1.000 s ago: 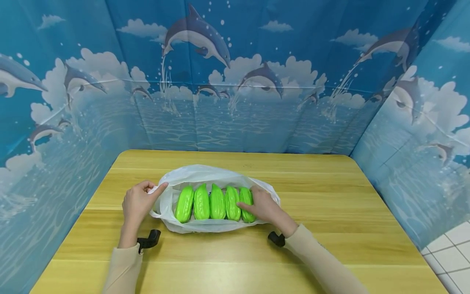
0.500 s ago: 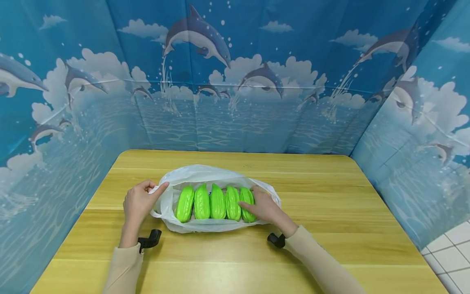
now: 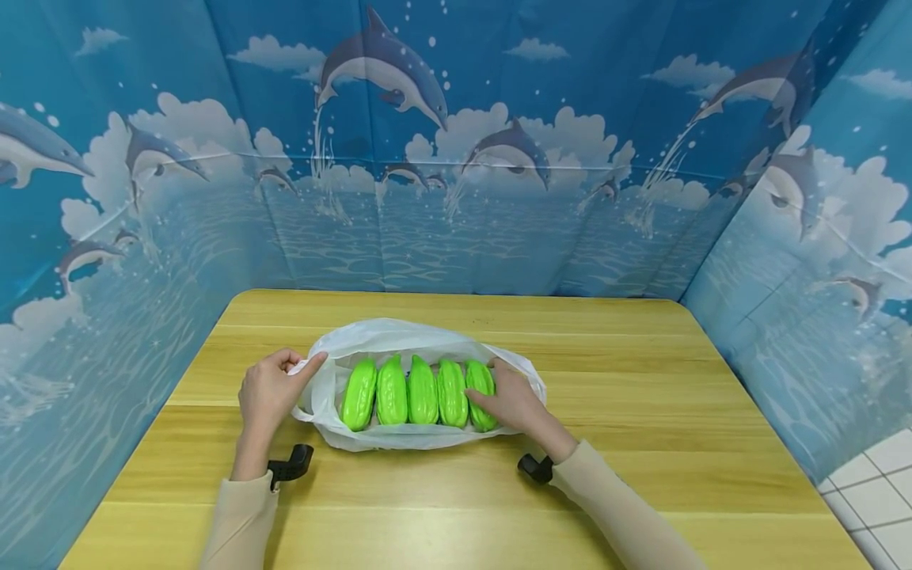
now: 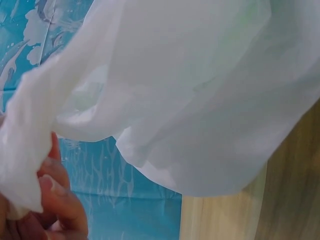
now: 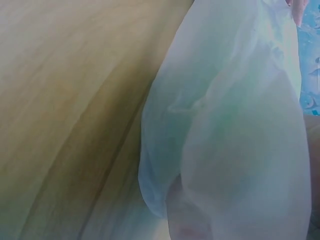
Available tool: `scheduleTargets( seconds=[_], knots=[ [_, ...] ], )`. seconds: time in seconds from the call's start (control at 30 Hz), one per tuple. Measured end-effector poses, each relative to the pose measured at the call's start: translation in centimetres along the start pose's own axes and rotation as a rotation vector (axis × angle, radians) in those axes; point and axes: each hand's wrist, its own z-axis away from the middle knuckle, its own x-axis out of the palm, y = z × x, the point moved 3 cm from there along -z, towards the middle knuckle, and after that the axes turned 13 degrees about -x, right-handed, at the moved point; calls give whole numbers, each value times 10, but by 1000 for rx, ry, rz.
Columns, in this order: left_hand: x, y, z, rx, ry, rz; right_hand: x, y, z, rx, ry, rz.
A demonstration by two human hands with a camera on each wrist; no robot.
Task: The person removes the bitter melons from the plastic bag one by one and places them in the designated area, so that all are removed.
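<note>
A white plastic bag (image 3: 399,334) lies on the table with its mouth spread wide. Several bright green, ridged, long things (image 3: 423,393) stand in a row inside, like bitter melons. My left hand (image 3: 265,397) pinches the bag's left rim; in the left wrist view its curled fingers (image 4: 62,207) hold a bunched strip of the film. Inside the right end, my right hand (image 3: 518,402) grips the rightmost green thing (image 3: 479,374), thumb across its near side and fingers at its far right. In the right wrist view the bag's side (image 5: 240,130) hides most of that hand.
The wooden table (image 3: 641,380) runs out beyond the bag on all sides. A blue dolphin-print curtain (image 3: 456,229) stands along its back and sides. Black wrist mounts (image 3: 290,463) sit at both wrists, and white floor tiles (image 3: 876,491) show at the lower right.
My right hand and the rightmost green thing have shifted very slightly to the right. The left hand has kept its hold on the bag.
</note>
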Motion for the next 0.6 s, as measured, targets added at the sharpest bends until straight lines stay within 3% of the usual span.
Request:
scheduleTargets(
  seconds=[0.6],
  knots=[
    [-5,-1,0,-14,31,-1,5,-6,-3,-16,20,-13]
  ],
)
